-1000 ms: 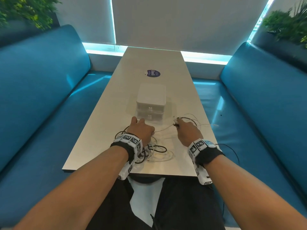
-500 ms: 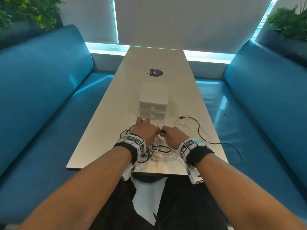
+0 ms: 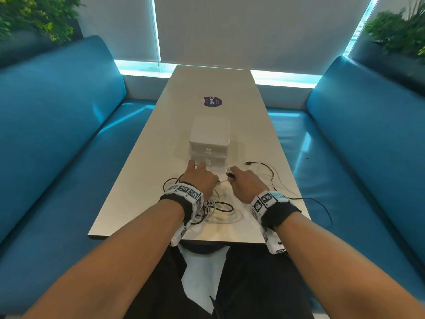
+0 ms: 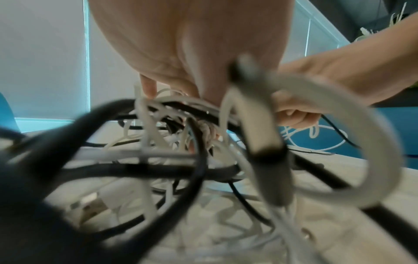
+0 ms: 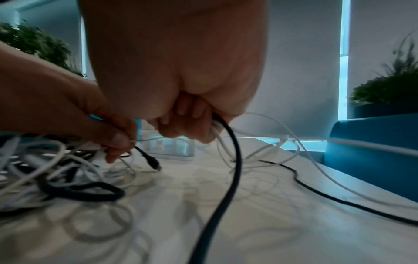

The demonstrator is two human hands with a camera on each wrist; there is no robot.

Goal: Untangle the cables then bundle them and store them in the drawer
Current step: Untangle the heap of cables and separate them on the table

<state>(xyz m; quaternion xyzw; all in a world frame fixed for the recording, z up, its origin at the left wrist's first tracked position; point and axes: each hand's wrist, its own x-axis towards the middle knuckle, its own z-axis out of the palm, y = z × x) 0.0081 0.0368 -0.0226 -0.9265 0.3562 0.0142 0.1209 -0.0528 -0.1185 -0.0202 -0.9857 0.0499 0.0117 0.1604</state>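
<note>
A tangle of black and white cables (image 3: 218, 210) lies at the table's near edge, partly under my left wrist. My left hand (image 3: 202, 178) sits on top of the tangle, and its thumb and finger pinch a thin white cable (image 5: 126, 141). Just to the right, my right hand (image 3: 246, 183) has its fingers curled round a black cable (image 5: 235, 160) and a white strand beside it. A black plug (image 5: 153, 162) hangs between the two hands. The white two-drawer box (image 3: 209, 139) stands right behind the hands with both drawers closed.
Loose black and white strands (image 3: 271, 178) spread to the right of my right hand, and one black cable (image 3: 322, 203) droops over the table's right edge. A round purple sticker (image 3: 212, 102) lies farther back. Blue benches (image 3: 57, 146) flank the table (image 3: 142, 180).
My right hand let go of the strand it had drawn out to the right, came in next to my left hand and took cables there. My left hand stayed on the tangle.
</note>
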